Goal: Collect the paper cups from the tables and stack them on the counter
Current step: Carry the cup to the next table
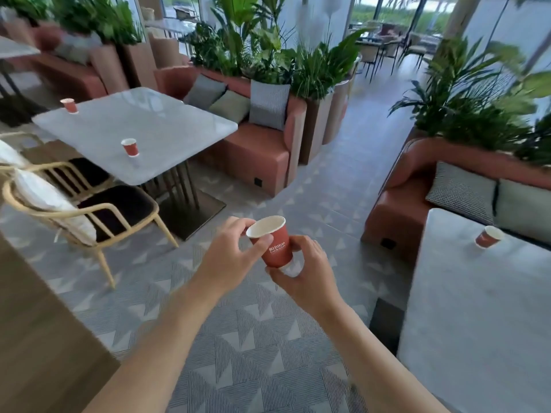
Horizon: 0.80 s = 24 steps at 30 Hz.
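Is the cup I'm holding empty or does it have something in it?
Empty: the held paper cup tilts toward the camera, and its white inside shows no liquid.

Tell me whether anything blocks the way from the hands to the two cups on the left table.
Partly. Two chairs line the left table's near side, before the near cup and far cup. Both hands, left hand and right hand, already hold a cup.

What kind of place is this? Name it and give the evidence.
Most likely a hotel cafe or lounge: marble-topped tables with terracotta banquette seating and cushions, planters of leafy plants dividing the seating, and red branded paper cups, one on the left table.
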Motion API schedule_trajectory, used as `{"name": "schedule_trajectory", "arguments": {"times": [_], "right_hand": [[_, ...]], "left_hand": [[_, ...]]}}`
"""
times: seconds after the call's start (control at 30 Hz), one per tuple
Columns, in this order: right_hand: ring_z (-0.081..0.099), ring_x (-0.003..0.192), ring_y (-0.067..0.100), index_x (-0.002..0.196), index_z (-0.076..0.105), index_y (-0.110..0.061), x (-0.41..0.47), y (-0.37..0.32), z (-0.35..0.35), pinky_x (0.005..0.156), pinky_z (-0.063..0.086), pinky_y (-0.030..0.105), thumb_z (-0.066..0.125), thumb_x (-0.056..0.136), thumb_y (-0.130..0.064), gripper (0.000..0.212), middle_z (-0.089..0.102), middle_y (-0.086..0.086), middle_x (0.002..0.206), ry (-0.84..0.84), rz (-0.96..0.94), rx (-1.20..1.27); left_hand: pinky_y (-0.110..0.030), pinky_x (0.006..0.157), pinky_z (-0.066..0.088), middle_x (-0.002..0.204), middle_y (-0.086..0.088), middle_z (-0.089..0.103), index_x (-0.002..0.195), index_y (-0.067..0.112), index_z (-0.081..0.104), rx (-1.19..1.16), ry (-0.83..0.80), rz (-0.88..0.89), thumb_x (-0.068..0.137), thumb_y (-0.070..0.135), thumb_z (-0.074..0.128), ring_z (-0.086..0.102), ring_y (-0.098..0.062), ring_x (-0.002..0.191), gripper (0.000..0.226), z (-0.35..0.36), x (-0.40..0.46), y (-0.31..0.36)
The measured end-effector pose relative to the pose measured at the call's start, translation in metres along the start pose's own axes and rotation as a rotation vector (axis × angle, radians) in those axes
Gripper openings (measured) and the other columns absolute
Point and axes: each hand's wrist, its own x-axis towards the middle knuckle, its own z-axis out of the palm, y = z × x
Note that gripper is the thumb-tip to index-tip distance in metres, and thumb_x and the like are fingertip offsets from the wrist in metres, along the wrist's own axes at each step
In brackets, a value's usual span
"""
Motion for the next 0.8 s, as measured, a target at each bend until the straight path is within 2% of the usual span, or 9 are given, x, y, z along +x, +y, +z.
{"name": "schedule_trajectory", "arguments": {"times": [0.1, 0.27, 0.47, 0.63, 0.7, 0.8], "right_hand": [[0.056, 0.11, 0.003, 0.121, 0.058, -0.033, 0.016, 0.005, -0.002, 0.097, 0.046, 0.028, 0.081, 0.072, -0.057, 0.059, 0.061, -0.023, 0.114, 0.02, 0.014, -0.024], [0.057, 0.112, 0.008, 0.123, 0.06, -0.03, 0.051, 0.026, -0.011, 0.1, 0.047, 0.032, 0.081, 0.072, -0.056, 0.061, 0.063, -0.019, 0.117, 0.054, 0.04, -0.054], [0.056, 0.111, 0.006, 0.119, 0.058, -0.035, 0.106, 0.069, -0.026, 0.1, 0.048, 0.035, 0.082, 0.071, -0.055, 0.057, 0.06, -0.025, 0.114, 0.086, 0.043, -0.024], [0.053, 0.112, 0.001, 0.119, 0.058, -0.034, 0.168, 0.111, -0.053, 0.098, 0.042, 0.025, 0.078, 0.071, -0.058, 0.058, 0.06, -0.023, 0.116, 0.106, 0.051, 0.021], [0.052, 0.113, -0.002, 0.12, 0.058, -0.033, 0.193, 0.13, -0.07, 0.097, 0.039, 0.021, 0.079, 0.071, -0.057, 0.058, 0.058, -0.027, 0.115, 0.119, 0.054, 0.029], [0.053, 0.111, 0.001, 0.12, 0.057, -0.034, 0.227, 0.158, -0.097, 0.096, 0.042, 0.022, 0.08, 0.071, -0.057, 0.058, 0.056, -0.031, 0.114, 0.135, 0.061, 0.03]], "left_hand": [[-0.003, 0.081, 0.04, 0.114, 0.025, 0.056, 0.12, 0.04, 0.057, -0.013, -0.013, 0.032, 0.086, 0.084, 0.049, 0.053, 0.012, 0.111, 0.056, 0.005, 0.022, -0.005], [-0.018, 0.085, 0.044, 0.114, 0.025, 0.059, 0.121, 0.046, 0.057, -0.051, -0.037, 0.045, 0.091, 0.076, 0.056, 0.054, 0.011, 0.113, 0.043, 0.029, 0.066, -0.013], [-0.018, 0.089, 0.044, 0.117, 0.02, 0.06, 0.124, 0.037, 0.062, -0.057, -0.073, 0.046, 0.087, 0.077, 0.055, 0.058, 0.003, 0.113, 0.055, 0.06, 0.131, -0.004], [-0.036, 0.101, 0.052, 0.116, 0.013, 0.063, 0.126, 0.027, 0.067, -0.053, -0.069, 0.061, 0.087, 0.07, 0.058, 0.06, -0.003, 0.112, 0.059, 0.096, 0.201, 0.016], [-0.041, 0.102, 0.054, 0.117, 0.012, 0.062, 0.128, 0.026, 0.066, -0.026, -0.082, 0.06, 0.09, 0.067, 0.061, 0.061, -0.006, 0.115, 0.056, 0.115, 0.232, 0.027], [-0.043, 0.101, 0.056, 0.118, 0.014, 0.061, 0.13, 0.028, 0.064, -0.011, -0.094, 0.061, 0.091, 0.069, 0.061, 0.06, -0.007, 0.116, 0.056, 0.145, 0.271, 0.042]]}}
